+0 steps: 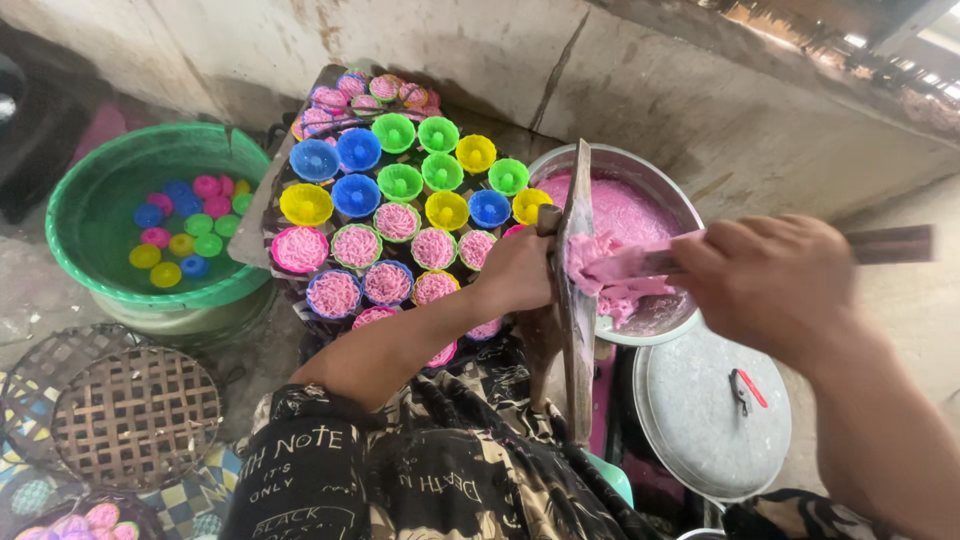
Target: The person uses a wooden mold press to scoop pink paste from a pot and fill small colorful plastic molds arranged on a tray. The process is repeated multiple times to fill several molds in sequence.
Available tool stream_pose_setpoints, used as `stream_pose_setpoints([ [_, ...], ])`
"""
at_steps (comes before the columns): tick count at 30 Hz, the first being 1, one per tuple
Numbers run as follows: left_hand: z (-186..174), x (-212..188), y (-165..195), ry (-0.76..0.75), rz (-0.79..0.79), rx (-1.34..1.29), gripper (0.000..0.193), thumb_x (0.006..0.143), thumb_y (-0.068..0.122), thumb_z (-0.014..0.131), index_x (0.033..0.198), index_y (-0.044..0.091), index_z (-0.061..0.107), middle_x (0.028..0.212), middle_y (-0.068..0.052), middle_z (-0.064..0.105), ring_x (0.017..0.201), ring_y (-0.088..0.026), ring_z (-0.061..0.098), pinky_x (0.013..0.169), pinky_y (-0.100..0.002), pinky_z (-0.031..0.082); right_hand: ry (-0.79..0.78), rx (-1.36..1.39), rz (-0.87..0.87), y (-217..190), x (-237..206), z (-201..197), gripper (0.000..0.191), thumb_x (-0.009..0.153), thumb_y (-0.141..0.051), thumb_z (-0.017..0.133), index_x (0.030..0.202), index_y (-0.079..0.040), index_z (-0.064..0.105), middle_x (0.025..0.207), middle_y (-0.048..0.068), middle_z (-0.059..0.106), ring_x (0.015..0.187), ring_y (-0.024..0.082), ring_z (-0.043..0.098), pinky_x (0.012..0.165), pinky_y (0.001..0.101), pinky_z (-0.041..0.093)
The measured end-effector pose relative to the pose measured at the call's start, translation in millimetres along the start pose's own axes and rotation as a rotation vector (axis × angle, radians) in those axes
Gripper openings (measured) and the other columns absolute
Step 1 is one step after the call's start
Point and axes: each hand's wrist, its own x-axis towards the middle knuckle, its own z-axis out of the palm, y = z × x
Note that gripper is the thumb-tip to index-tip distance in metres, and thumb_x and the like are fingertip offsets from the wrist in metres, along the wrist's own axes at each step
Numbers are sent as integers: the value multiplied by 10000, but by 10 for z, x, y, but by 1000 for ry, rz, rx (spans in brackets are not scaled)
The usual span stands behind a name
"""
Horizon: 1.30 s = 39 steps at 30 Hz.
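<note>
Both hands grip: left hand (518, 272) clamps wooden board (577, 300), right hand (775, 285) clutches spatula (640, 262).

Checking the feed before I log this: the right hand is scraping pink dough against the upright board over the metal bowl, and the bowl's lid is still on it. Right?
Not quite. The lid lies beside the metal bowl, which is open, as the head view shows. The right hand does press pink dough against the board.
</note>
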Motion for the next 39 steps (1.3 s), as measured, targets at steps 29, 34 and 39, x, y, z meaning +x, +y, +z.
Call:
stream_pose_setpoints([
  [29,-150,0,-229,53,109,-9,287,740,258,726,992,120,740,992,-210,700,946,-407,677,852,-506,553,-520,121,277,250,184,-115,345,892,-615,605,970,-316,759,717,-36,742,635,215,711,540,375,532],
  [34,-163,18,-134,89,71,-44,328,688,246,747,980,98,729,961,-235,695,903,-427,677,811,-514,550,-553,3,145,-158,392,-61,275,978,-484,509,983,-269,681,667,-24,633,612,125,659,548,287,503],
  [39,-201,124,-392,-59,-34,-139,346,758,283,735,1071,135,756,917,-216,738,892,-414,706,813,-483,562,390,-155,-377,-333,199,95,53,949,-198,721,949,-162,683,845,-31,702,700,120,621,573,273,450],
])
